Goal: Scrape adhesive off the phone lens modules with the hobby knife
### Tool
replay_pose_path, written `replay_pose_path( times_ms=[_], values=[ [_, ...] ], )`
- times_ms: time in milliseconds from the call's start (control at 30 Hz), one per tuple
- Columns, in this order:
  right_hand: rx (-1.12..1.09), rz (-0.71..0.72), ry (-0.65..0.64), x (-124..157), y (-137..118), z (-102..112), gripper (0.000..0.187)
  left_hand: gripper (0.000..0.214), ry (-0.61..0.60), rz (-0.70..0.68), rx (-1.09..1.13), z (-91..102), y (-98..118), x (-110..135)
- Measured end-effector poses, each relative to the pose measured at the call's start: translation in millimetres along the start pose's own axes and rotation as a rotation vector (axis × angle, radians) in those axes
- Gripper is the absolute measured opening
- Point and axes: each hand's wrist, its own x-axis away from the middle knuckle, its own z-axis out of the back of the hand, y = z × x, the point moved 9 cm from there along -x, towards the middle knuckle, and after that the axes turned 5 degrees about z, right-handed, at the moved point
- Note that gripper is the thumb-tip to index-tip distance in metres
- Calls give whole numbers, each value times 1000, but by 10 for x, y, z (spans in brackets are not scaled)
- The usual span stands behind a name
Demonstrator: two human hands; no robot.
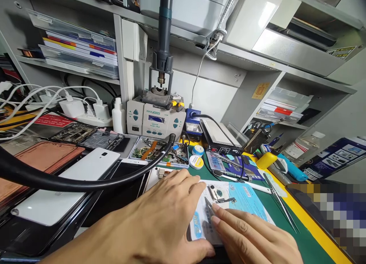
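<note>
My left hand (160, 210) lies over the left side of a white-and-blue printed box (251, 203), its index finger at the far edge and its thumb at the near edge. On the box rests a small phone camera module (215, 191) with a dark flex strip (225, 200) beside it. My right hand (254, 233) is closed on a thin pointed metal tool (208, 205), tip just below the module; its rear part is hidden by the fingers. Close behind my left hand sits a pale phone part with a copper-coloured connector (163, 172).
A thick black hose (85, 184) arches across the left over several phones, one white (68, 184). Behind are a parts tray (160, 152), a rework station (156, 119) and two solder paste tins (196, 161). Tweezers (281, 203) lie on the green mat (307, 243) at right.
</note>
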Motion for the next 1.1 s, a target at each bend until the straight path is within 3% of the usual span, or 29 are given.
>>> replay_pose_path(
  times_ms=[500, 633, 800, 867, 1100],
  values=[
    [9, -19, 9, 32, 3, -33, 31, 55, 17, -11, 14, 11, -5, -1],
    [-17, 4, -11, 63, -13, -80, 33, 56, -33, 18, 23, 24, 5, -5],
    [16, -86, 185, 126, 23, 46, 36, 57, -26, 10, 20, 32, 27, -21],
    [-5, -30, 52, 79, -12, -46, 34, 57, -1, -2, 18, 34, 25, -32],
    [22, -26, 3, 9, 23, -18, 31, 54, 13, -17, 16, 4, 19, -2]
  ],
)
